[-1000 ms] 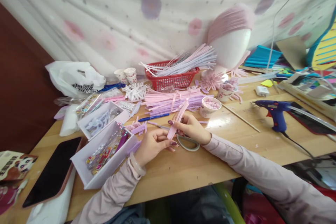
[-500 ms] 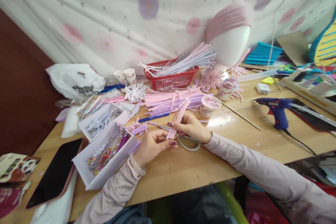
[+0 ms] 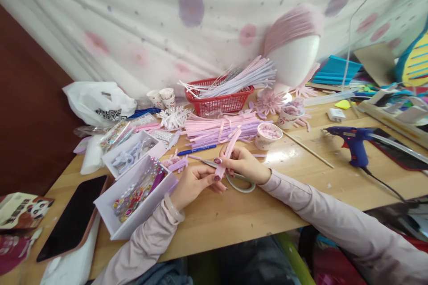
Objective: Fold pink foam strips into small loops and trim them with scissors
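A few short pink pipe cleaners (image 3: 231, 146) stand side by side in a small upright bunch. My right hand (image 3: 246, 163) pinches the bunch around its middle between thumb and fingers. At the lower ends, my left hand (image 3: 196, 182) has its thumb and fingertips closed on the pieces. Scissors (image 3: 245, 188) with pale handles lie on the table under my right hand, partly covered by it. Just behind are a blue pen (image 3: 197, 149), short cut lilac pieces (image 3: 179, 164) and a pile of long pink and purple pipe cleaners (image 3: 214, 130).
White boxes of beads and trinkets (image 3: 133, 213) flank my left forearm, beside a phone (image 3: 73, 218). A red basket (image 3: 217, 107) of pipe cleaners stands behind. To the right are a paper cup (image 3: 265, 142), a wooden stick (image 3: 309, 150) and a blue glue gun (image 3: 356, 142).
My left thumb and fingertips have moved slightly up and in onto the lower ends of the pink pipe cleaners. The right hand keeps its pinch. The view has shifted slightly.
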{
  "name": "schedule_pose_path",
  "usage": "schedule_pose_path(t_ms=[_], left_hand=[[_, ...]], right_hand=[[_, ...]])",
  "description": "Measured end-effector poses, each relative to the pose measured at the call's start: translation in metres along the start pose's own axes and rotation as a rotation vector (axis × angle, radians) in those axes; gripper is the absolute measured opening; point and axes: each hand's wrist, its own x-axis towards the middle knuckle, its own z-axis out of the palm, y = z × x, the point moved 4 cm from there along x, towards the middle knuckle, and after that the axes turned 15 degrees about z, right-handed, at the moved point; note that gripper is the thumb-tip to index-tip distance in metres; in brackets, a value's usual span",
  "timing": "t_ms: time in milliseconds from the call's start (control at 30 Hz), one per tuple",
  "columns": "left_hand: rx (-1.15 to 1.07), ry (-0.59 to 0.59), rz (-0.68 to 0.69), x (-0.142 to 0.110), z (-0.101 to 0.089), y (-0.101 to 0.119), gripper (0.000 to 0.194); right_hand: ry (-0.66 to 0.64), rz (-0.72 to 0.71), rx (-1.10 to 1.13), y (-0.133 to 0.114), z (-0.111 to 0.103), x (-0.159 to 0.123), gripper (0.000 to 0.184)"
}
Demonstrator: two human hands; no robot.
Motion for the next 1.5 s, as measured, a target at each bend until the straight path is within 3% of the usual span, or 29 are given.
schedule_pose_path(t_ms=[367,600,833,1500], left_hand=[[0.087,0.006,0.015,-0.0018,0.0007,-0.0040,0.030],[0.007,-0.011,0.018,-0.0026,0.0022,0.0047,0.035],[-0.004,-0.035,-0.001,-0.0011,0.0012,-0.0033,0.033],[-0.007,0.045,0.035,-0.0011,-0.0004,-0.0014,0.023]], right_hand=[[0.004,-0.015,0.004,0.0011,0.0033,-0.0009,0.037],[-0.015,-0.029,-0.030,-0.0002,0.0010,-0.0006,0.035],[-0.030,-0.008,-0.006,0.0026,0.0035,-0.0002,0.036],[-0.063,0.015,0.020,0.0031,0.0082,-0.0016,0.038]])
